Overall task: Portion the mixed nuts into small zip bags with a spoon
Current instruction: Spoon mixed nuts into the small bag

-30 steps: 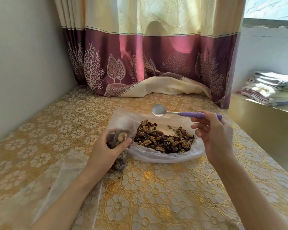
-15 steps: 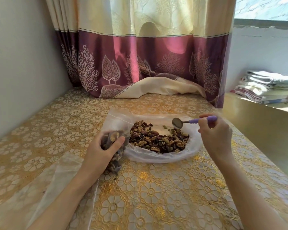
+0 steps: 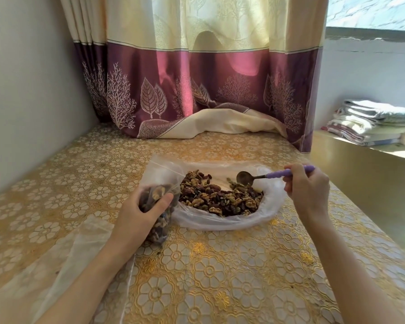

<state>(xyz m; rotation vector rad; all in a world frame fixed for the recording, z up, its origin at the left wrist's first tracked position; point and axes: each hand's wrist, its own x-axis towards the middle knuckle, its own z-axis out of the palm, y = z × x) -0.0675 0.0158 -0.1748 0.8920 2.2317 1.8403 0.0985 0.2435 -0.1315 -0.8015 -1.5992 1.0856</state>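
Loose plastic: a clear, crumpled plastic sheet or bag (image 3: 80, 251) lies on the tabletop (image 3: 220, 277) under the left forearm; which of the two it is I cannot tell.
Tabletop: covered in a gold-and-cream cloth with a flower pattern.
Left hand (image 3: 140, 213): fingers and thumb curled round a small clear zip bag (image 3: 159, 220) partly filled with nuts, held upright with its base on the tabletop.
Big bag: a large clear plastic bag (image 3: 222, 220) lies open just right of the small one, holding a heap of brown and dark red mixed nuts (image 3: 220, 195).
Right hand (image 3: 306, 188): fingers pinching the handle of a metal spoon with a purple handle (image 3: 267, 176).
Spoon bowl: at the far right edge of the heap, touching the nuts.
Behind: a cream and maroon curtain (image 3: 197, 78) with leaf prints, its hem on the tabletop.
Far right: folded towels (image 3: 372, 122) on a ledge.
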